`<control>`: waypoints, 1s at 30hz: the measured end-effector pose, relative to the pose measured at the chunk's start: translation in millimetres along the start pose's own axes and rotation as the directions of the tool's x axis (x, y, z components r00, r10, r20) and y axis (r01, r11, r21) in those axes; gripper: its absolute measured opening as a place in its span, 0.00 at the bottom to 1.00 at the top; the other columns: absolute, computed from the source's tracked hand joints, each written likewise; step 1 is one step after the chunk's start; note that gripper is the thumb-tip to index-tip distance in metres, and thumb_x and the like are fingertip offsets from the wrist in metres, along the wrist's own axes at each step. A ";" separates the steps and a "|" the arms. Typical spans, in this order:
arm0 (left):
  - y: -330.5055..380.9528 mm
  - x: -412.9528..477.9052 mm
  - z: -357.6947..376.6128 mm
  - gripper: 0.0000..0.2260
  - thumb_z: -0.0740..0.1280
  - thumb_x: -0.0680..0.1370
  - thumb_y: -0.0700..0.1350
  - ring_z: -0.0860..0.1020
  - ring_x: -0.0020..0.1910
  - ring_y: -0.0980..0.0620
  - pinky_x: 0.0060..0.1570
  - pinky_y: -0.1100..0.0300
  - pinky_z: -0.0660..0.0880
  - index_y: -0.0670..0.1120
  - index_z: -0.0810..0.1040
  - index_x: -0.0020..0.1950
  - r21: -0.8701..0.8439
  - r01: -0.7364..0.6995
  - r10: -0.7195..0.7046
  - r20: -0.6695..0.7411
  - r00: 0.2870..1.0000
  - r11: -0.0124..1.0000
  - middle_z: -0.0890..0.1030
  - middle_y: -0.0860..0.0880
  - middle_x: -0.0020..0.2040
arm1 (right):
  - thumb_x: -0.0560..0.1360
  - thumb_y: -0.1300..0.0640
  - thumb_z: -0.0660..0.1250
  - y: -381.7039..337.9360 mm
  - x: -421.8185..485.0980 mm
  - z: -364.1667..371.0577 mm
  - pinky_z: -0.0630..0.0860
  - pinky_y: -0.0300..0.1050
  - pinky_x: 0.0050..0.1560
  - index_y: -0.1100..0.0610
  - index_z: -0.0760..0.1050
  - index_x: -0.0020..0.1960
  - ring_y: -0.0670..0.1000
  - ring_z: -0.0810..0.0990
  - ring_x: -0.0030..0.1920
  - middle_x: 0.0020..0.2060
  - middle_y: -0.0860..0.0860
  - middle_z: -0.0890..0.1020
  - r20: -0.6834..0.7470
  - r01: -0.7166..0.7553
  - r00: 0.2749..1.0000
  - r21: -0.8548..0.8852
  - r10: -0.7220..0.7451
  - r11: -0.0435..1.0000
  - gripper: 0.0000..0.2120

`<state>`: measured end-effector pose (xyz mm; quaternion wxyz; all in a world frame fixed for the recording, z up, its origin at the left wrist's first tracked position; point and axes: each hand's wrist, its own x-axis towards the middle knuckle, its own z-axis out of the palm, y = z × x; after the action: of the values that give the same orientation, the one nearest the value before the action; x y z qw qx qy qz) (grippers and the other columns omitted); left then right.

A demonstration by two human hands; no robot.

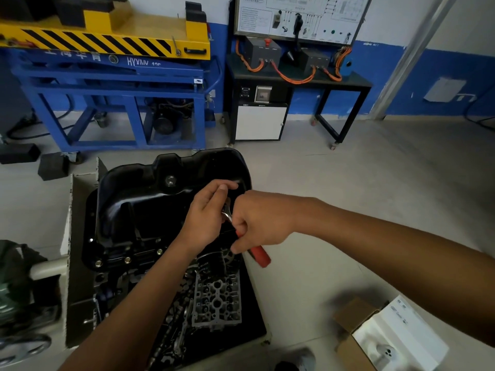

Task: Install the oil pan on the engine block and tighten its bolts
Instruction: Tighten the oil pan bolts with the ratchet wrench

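The right hand's grip is closed in a fist around a red-handled wrench; the red handle is seen projecting from below the fist, toward the camera, while the metal shank runs up toward the left hand. The left hand's grip is partly curled, with the fingers bent over the metal head end of the wrench, which is seen as a small bright piece between the two hands; whether the head is actually pinched by those fingers cannot be told, since it is largely hidden. Both hands are held close together, above the right-hand side of the oil pan.

The oil pan, black and glossy, is seated on top of the engine block, its flange lying along the block's upper edge. Several bolts are seen along the near flange, and a drain plug is visible on the pan's sloping upper face. Just below the hands a black oil filter is mounted on the block, and below it a grey metal casting with many round holes is seen.

At the lower right an open cardboard box with white paper inside is lying on the floor. A blue steel frame with a yellow and black striped top is standing against the wall behind.
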<state>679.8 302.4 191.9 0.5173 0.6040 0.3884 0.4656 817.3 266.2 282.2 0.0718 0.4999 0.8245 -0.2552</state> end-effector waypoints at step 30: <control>-1.8 8.9 8.7 0.11 0.59 0.85 0.43 0.69 0.29 0.59 0.31 0.63 0.68 0.47 0.81 0.52 -0.001 -0.023 0.023 -0.009 1.000 1.000 0.73 0.58 0.27 | 0.76 0.51 0.70 19.6 -6.4 9.0 0.75 0.43 0.31 0.56 0.71 0.24 0.49 0.74 0.24 0.21 0.49 0.78 -0.107 -0.088 0.989 0.095 0.098 0.992 0.23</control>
<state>690.6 308.9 191.3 0.5104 0.6061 0.3834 0.4746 836.1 264.0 270.0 0.0149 0.5542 0.7906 -0.2600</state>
